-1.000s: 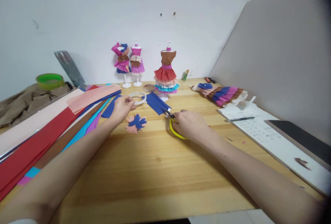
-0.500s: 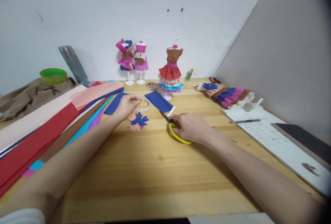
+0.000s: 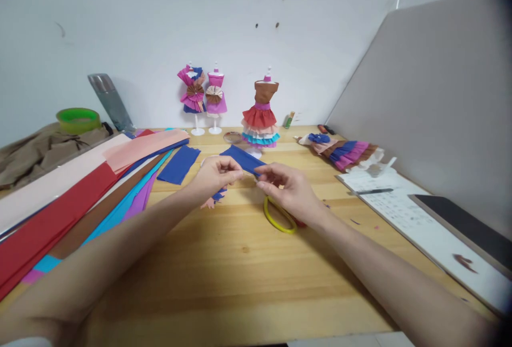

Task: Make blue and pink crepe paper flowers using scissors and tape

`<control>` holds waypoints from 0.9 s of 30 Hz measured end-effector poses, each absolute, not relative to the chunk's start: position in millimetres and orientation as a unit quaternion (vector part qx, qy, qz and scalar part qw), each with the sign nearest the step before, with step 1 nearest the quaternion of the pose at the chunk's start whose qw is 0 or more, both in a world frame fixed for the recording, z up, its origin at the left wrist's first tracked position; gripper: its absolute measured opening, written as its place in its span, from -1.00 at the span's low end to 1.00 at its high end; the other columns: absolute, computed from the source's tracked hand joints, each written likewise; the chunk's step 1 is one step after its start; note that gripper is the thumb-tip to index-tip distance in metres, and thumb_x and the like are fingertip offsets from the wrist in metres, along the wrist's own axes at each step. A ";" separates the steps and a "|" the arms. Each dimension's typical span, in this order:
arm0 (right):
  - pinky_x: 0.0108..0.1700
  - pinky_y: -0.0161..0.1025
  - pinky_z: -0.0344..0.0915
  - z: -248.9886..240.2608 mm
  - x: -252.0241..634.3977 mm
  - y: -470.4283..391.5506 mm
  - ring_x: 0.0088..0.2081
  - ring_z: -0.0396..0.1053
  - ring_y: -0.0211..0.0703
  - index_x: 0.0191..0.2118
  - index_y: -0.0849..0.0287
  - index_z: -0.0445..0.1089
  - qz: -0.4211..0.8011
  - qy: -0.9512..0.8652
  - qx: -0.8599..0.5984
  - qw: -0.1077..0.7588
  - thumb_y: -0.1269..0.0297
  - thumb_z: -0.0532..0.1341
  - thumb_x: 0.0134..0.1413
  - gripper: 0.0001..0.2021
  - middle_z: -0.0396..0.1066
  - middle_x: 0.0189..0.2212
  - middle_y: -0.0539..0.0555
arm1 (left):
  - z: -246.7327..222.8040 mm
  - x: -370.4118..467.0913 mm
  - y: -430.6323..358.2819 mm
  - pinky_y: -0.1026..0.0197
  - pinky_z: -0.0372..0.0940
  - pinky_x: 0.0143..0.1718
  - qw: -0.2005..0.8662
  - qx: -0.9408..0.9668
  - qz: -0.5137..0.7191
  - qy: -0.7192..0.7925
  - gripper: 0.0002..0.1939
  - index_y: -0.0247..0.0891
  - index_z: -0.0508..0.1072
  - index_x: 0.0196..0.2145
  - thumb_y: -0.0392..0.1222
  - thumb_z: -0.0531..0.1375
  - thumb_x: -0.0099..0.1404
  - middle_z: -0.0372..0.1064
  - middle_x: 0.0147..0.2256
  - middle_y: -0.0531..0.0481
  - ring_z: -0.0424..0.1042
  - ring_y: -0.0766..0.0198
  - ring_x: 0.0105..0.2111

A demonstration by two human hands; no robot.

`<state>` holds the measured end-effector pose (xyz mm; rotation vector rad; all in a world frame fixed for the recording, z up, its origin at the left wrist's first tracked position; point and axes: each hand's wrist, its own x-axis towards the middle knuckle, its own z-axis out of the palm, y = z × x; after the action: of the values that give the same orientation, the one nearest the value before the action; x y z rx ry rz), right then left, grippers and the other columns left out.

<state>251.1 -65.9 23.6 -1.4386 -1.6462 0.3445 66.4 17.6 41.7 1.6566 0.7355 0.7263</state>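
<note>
My left hand [image 3: 220,173] is closed in a pinch over the table's middle, its fingertips on a thin pale bit too small to make out. Facing it, my right hand [image 3: 294,192] pinches the near end of a blue paper strip [image 3: 242,158]. Yellow-handled scissors [image 3: 276,225] show beneath my right hand; whether its other fingers still touch them, I cannot tell. A pink and blue paper flower [image 3: 216,197] lies partly hidden under my left hand, as does the white tape roll [image 3: 202,162]. A second blue paper piece [image 3: 178,165] lies to the left.
Coloured paper sheets [image 3: 72,203] spread across the left side. Small mannequins in paper dresses [image 3: 262,117] stand along the wall, and another dress [image 3: 346,152] lies at right. A white board [image 3: 400,208] bears a pen [image 3: 372,191] and a dark tablet-like slab [image 3: 460,224].
My left hand has moved right from the tape roll. My right hand has shifted from a scissors grip to a pinch at the blue strip's end, and the scissors' blades no longer point at the strip.
</note>
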 end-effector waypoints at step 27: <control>-0.40 -0.31 0.23 18.9 239.0 -78.6 -0.48 0.30 -0.28 -0.45 0.18 0.39 0.073 -0.718 -0.494 0.485 0.36 0.17 0.13 -0.85 0.40 -0.52 -0.01 | 42.5 74.2 -3.1 0.39 -0.01 -0.72 0.556 0.699 0.235 0.383 -0.88 -0.26 0.53 -0.52 -0.16 0.31 0.02 0.29 -0.72 0.12 0.19 0.44 -0.70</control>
<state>239.0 -78.6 18.9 -1.2026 -1.7464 0.1778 74.2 -3.1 42.5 1.6500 0.9043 0.5543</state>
